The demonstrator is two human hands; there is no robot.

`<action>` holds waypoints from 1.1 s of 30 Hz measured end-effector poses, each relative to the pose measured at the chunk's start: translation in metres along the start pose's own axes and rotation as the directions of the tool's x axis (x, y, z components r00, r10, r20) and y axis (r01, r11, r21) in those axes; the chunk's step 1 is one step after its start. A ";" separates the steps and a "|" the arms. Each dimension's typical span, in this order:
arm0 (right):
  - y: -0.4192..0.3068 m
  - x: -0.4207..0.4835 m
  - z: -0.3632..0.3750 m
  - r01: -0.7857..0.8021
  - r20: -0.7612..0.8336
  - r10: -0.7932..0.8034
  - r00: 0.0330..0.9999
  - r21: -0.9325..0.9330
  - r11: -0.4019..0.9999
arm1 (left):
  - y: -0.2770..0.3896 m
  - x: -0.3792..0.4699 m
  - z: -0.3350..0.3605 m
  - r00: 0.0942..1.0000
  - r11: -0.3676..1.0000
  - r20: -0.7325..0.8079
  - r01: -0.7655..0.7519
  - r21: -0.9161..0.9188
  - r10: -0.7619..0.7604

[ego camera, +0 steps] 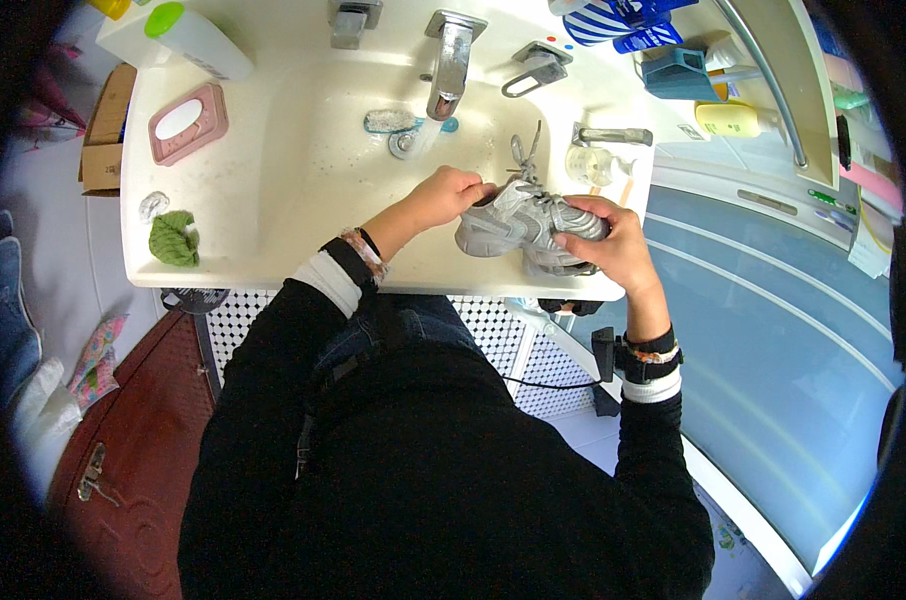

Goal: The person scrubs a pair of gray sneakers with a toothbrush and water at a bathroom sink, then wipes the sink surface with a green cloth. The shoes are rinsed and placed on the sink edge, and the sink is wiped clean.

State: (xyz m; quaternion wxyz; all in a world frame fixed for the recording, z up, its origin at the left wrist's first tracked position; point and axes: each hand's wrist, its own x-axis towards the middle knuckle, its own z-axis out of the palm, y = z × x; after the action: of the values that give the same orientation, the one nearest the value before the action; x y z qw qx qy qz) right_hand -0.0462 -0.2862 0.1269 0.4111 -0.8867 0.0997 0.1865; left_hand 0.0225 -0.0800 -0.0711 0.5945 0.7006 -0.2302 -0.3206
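Note:
A grey sneaker (509, 217) is held over the right front part of the white sink basin (295, 187), its heel to the left and its toe to the right. My left hand (451, 196) pinches the collar at the heel opening. Around the toe, my right hand (610, 236) has its thumb on the near side and its fingers on the far side. Grey shoelaces (526, 161) stick up loosely beyond the tongue. Water runs from the chrome faucet (450, 71) onto the drain (402, 144). Beside that stream lies a blue-handled scrub brush (393, 121), bristles up.
On the left rim sit a pink soap dish (216, 120) with white soap, a green cloth (173, 238) and a white bottle with a green cap (197, 43). A clear bottle (594, 165) stands on the right rim. A lever handle (537, 69) juts out right of the faucet.

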 end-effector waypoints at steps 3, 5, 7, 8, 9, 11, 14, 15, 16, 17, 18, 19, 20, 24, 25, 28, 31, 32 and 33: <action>-0.003 -0.001 -0.001 0.064 -0.033 -0.066 0.997 -0.054 0.996 | -0.004 0.002 0.011 0.992 0.985 -0.117 0.036 -0.171 -0.056; -0.005 -0.002 -0.001 0.121 -0.051 -0.127 0.991 -0.098 0.988 | -0.006 0.003 0.016 0.978 0.944 -0.140 0.104 -0.315 -0.154; -0.006 -0.003 0.000 0.188 -0.073 -0.200 0.977 -0.147 0.971 | -0.006 0.005 0.016 0.952 0.855 -0.093 0.218 -0.470 -0.293; -0.007 -0.003 0.001 0.160 -0.067 -0.167 0.984 -0.101 0.982 | -0.005 0.005 0.015 0.945 0.755 -0.109 0.172 -0.633 -0.307; -0.007 -0.004 0.002 0.136 -0.068 -0.140 0.988 -0.062 0.989 | -0.004 0.005 0.011 0.933 0.623 -0.101 0.149 -0.768 -0.347; -0.006 -0.003 0.005 0.119 -0.079 -0.121 0.990 -0.026 0.993 | 0.000 0.006 0.003 0.922 0.483 -0.072 0.132 -0.865 -0.381; -0.003 -0.001 0.011 0.161 -0.119 -0.167 0.979 -0.059 0.985 | -0.003 0.008 -0.017 0.899 0.569 0.037 0.307 -0.763 -0.436; -0.002 0.001 0.012 0.160 -0.124 -0.167 0.978 -0.066 0.985 | -0.006 0.010 -0.021 0.887 0.540 0.011 0.291 -0.790 -0.462; -0.001 0.002 0.015 0.159 -0.128 -0.168 0.977 -0.073 0.985 | -0.011 0.014 -0.025 0.877 0.515 -0.028 0.255 -0.818 -0.479; 0.001 0.004 0.016 0.152 -0.141 -0.164 0.976 -0.088 0.984 | -0.017 0.018 -0.027 0.859 0.491 -0.063 0.229 -0.841 -0.508; 0.002 0.006 0.018 0.156 -0.142 -0.168 0.976 -0.091 0.984 | -0.024 0.022 -0.033 0.863 0.470 -0.090 0.181 -0.864 -0.498; 0.004 0.008 0.020 0.157 -0.151 -0.171 0.974 -0.100 0.983 | -0.031 0.027 -0.037 0.852 0.427 -0.099 0.154 -0.891 -0.514; 0.006 0.009 0.022 0.160 -0.162 -0.178 0.971 -0.118 0.980 | -0.037 0.031 -0.040 0.830 0.383 -0.104 0.138 -0.914 -0.549; 0.014 0.016 0.030 0.123 -0.171 -0.137 0.976 -0.091 0.988 | -0.045 0.033 -0.051 0.859 0.408 -0.036 0.205 -0.890 -0.510; 0.016 0.017 0.032 0.087 -0.165 -0.097 0.982 -0.067 0.994 | -0.042 0.031 -0.051 0.810 0.422 -0.046 0.256 -0.869 -0.585; 0.020 0.025 0.038 -0.032 -0.162 0.039 0.986 0.042 0.999 | -0.025 0.029 -0.034 0.819 0.679 -0.170 0.317 -0.662 -0.547; 0.021 0.030 0.046 -0.043 -0.217 0.047 0.975 0.022 0.999 | -0.020 0.024 -0.027 0.821 0.728 -0.055 0.472 -0.497 -0.569; 0.020 0.030 0.050 -0.046 -0.253 0.039 0.967 -0.020 0.999 | -0.021 0.024 -0.022 0.874 0.774 0.002 0.431 -0.464 -0.486; 0.018 0.031 0.053 -0.006 -0.262 -0.017 0.965 -0.089 0.996 | -0.024 0.023 -0.018 0.881 0.802 -0.019 0.421 -0.423 -0.473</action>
State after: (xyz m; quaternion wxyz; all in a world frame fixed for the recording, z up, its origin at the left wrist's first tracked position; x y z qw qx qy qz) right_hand -0.0377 -0.2581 0.0702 0.3548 -0.9214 0.1422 0.0707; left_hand 0.0502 -0.0795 -0.0973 0.6474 0.6143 0.0506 -0.4483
